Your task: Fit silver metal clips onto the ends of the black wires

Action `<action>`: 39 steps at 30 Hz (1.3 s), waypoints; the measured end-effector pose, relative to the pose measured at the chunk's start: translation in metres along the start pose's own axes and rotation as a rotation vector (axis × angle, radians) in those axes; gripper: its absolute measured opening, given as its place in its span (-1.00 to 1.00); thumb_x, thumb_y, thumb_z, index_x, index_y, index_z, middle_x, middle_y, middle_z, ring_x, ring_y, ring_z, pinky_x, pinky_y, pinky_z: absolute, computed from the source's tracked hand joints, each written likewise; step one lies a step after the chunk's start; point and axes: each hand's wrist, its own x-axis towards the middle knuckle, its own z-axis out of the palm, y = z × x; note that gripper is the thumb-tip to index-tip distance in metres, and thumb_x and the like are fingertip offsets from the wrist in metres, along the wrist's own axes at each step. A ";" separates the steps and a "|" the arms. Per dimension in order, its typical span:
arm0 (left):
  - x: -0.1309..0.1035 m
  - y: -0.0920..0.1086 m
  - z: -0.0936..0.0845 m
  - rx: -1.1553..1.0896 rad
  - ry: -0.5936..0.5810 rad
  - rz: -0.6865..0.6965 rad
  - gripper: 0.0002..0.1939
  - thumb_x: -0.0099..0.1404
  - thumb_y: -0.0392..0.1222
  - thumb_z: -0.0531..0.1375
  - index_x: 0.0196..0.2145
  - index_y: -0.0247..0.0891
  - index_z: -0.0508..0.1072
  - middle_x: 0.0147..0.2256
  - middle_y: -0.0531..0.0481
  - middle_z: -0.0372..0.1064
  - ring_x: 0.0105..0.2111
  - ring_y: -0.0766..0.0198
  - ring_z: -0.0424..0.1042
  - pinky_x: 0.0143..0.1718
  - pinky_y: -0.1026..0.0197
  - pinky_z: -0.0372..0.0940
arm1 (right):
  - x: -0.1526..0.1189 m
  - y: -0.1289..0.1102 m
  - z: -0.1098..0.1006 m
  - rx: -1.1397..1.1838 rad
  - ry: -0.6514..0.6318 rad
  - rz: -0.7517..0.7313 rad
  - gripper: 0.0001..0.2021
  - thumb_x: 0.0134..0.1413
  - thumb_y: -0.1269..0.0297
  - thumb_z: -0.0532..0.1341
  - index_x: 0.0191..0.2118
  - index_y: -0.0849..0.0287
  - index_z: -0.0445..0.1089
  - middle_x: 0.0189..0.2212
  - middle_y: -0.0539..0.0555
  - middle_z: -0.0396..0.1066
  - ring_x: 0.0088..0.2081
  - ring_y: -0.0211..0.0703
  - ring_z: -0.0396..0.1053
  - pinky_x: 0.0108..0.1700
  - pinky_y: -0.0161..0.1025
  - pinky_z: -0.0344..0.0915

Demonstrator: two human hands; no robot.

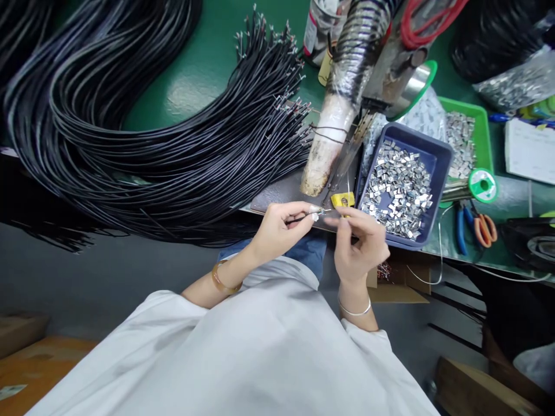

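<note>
My left hand is closed in a pinch on the end of a black cable. Thin bare wire ends and a small shiny metal piece show at its fingertips. Just to the right, my right hand has its thumb and fingers drawn together, the fingertips a little blurred. Whatever it may pinch is too small to make out. A yellow tag lies right behind the fingers. To the left, a large bundle of black cables curves across the bench, its stripped ends pointing toward the back.
A blue tray of small metal connector shells stands at the right, with a green tray behind. A wrapped duct hangs low ahead of my hands. A solder spool, blue-handled pliers and orange-handled cutters lie farther right.
</note>
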 end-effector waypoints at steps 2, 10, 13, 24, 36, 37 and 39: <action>-0.001 0.000 0.001 0.011 -0.005 -0.005 -0.79 0.20 -0.22 0.28 -0.26 -0.40 0.64 -0.56 0.04 0.35 -0.57 0.44 0.20 -0.56 0.39 0.14 | 0.001 -0.001 -0.005 -0.066 0.017 -0.005 -0.83 0.24 0.38 0.24 -0.07 0.05 0.39 -0.41 -0.10 0.54 -0.51 -0.36 0.48 -0.42 -0.40 0.39; -0.009 -0.006 -0.001 0.177 0.003 0.192 -0.84 0.28 -0.29 0.24 -0.27 -0.36 0.63 -0.54 0.03 0.40 -0.57 0.43 0.29 -0.53 0.40 0.19 | 0.008 -0.013 -0.001 -0.051 -0.299 0.087 -0.93 0.25 0.34 0.23 -0.30 0.13 0.38 -0.62 -0.18 0.25 -0.64 -0.45 0.18 -0.54 -0.43 0.13; -0.010 -0.008 -0.001 0.190 0.024 0.254 -0.83 0.27 -0.29 0.25 -0.22 -0.36 0.63 -0.53 0.01 0.46 -0.53 0.38 0.40 -0.46 0.38 0.30 | 0.005 -0.014 0.000 0.092 -0.272 0.297 -0.89 0.28 0.26 0.20 -0.30 0.11 0.38 -0.57 -0.15 0.28 -0.60 -0.43 0.19 -0.54 -0.43 0.15; -0.011 -0.011 0.001 0.188 0.035 0.306 -0.81 0.30 -0.30 0.23 -0.19 -0.35 0.64 -0.35 -0.10 0.62 -0.43 0.30 0.54 -0.36 0.33 0.41 | 0.009 -0.013 0.000 0.216 -0.330 0.484 -0.82 0.21 0.18 0.23 -0.38 0.14 0.39 -0.62 -0.15 0.20 -0.62 -0.43 0.10 -0.58 -0.40 0.06; 0.009 -0.004 0.002 -0.279 0.064 -0.046 -0.91 0.04 -0.27 0.41 -0.45 -0.32 0.62 -0.48 0.04 0.55 -0.48 0.41 0.47 -0.36 0.37 0.40 | -0.003 -0.003 0.005 0.078 0.064 0.138 -0.87 0.27 0.39 0.21 -0.10 0.04 0.37 -0.26 -0.03 0.59 -0.29 -0.22 0.60 -0.22 -0.22 0.54; 0.010 -0.004 0.003 -0.284 0.063 -0.048 -0.92 0.03 -0.27 0.41 -0.46 -0.32 0.62 -0.48 0.04 0.55 -0.48 0.40 0.47 -0.35 0.36 0.40 | -0.003 -0.002 0.006 0.038 0.034 0.087 -0.87 0.22 0.41 0.25 -0.15 0.05 0.39 -0.24 -0.02 0.60 -0.21 -0.20 0.61 -0.15 -0.20 0.54; 0.011 -0.004 0.004 -0.273 0.067 -0.050 -0.92 0.02 -0.28 0.41 -0.46 -0.32 0.62 -0.49 0.04 0.54 -0.48 0.40 0.46 -0.35 0.36 0.40 | -0.002 0.000 0.009 -0.011 0.003 -0.007 -0.86 0.16 0.45 0.29 -0.21 0.06 0.41 -0.22 -0.02 0.59 -0.16 -0.19 0.59 -0.08 -0.18 0.53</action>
